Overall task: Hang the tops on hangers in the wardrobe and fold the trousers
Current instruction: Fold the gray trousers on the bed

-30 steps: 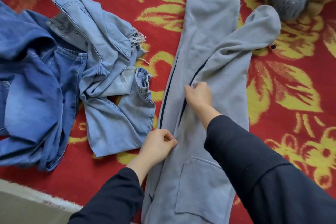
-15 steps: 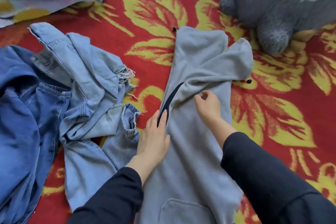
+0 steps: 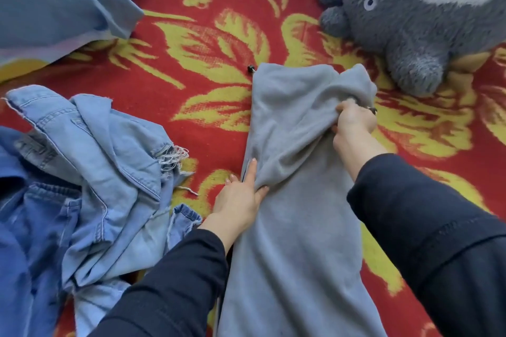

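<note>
Your left hand (image 3: pixel 238 200) presses flat on the grey trousers (image 3: pixel 295 241), right hand (image 3: pixel 353 120) pinching their far end; jeans (image 3: pixel 95 172) lie unfolded.

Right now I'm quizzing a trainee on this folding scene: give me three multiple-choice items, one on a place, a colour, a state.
1. Where is the grey plush toy? A) upper right, beyond the grey trousers B) in a basket C) on a chair
2. The blanket has which ground colour? A) green B) red C) white
3. The right hand? A) lies flat B) hangs free C) grips the trousers
A: it lies past the trousers' far corner. B: red shows between the yellow flowers. C: its fingers bunch the cloth.
</note>
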Action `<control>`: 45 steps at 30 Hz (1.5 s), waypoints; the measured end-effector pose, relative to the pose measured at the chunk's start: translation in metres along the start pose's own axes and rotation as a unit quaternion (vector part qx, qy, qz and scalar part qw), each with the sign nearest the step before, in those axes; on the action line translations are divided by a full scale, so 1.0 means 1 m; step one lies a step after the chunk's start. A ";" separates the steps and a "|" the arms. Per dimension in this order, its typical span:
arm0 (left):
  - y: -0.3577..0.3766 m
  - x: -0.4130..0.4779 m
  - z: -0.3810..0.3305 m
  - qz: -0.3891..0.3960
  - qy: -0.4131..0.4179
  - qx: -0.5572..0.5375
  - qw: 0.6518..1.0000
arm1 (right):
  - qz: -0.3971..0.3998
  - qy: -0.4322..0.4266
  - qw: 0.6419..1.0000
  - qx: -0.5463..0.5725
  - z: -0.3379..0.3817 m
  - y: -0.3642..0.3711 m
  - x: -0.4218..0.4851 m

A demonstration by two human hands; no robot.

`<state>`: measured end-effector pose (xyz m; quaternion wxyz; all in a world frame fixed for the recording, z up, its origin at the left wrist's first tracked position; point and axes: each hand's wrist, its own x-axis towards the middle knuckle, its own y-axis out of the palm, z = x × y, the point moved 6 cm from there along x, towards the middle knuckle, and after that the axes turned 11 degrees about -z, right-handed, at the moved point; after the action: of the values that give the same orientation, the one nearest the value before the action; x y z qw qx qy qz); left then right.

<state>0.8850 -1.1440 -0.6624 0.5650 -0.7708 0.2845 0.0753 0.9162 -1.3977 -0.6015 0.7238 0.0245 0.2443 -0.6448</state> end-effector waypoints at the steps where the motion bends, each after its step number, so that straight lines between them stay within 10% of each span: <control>1: -0.002 0.002 -0.002 0.006 -0.001 -0.009 1.000 | 0.007 -0.049 0.999 -0.024 0.012 0.012 -0.003; 4: -0.009 0.006 -0.002 0.005 -0.007 -0.050 0.999 | 0.205 -0.171 0.960 -0.086 0.036 0.063 -0.034; 8: -0.015 0.007 -0.001 0.003 -0.015 -0.090 0.996 | 0.484 -0.132 0.825 -0.262 -0.005 0.096 -0.069; 16: -0.019 -0.001 -0.003 0.000 -0.012 -0.114 0.993 | 0.319 -0.304 0.809 -0.388 -0.026 0.095 -0.049; 21: -0.020 -0.002 -0.001 0.010 -0.011 -0.118 0.993 | 0.264 -0.344 0.736 -0.520 -0.037 0.107 -0.060; 27: -0.011 -0.006 0.002 0.008 -0.019 -0.125 0.992 | 0.240 -0.333 0.874 -0.258 -0.015 0.101 -0.079; 31: -0.013 -0.004 0.007 -0.047 0.002 -0.130 0.990 | 0.415 -0.364 0.732 -0.400 -0.050 0.095 -0.094; 35: -0.013 -0.004 0.008 -0.055 0.021 -0.121 0.991 | 0.333 -0.411 0.734 -0.425 -0.055 0.047 -0.079; 40: 0.003 -0.026 0.008 -0.007 0.031 -0.121 0.992 | 0.306 -0.445 0.632 -0.556 -0.091 -0.071 -0.056; 45: 0.004 -0.072 0.045 -0.154 -0.187 -0.339 0.909 | 0.275 -0.358 0.657 -0.603 -0.141 -0.195 -0.063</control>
<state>0.8330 -1.0782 -0.6502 0.3172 -0.9220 0.0092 0.2217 0.6836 -1.3227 -0.6465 0.7556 -0.5844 0.2832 -0.0860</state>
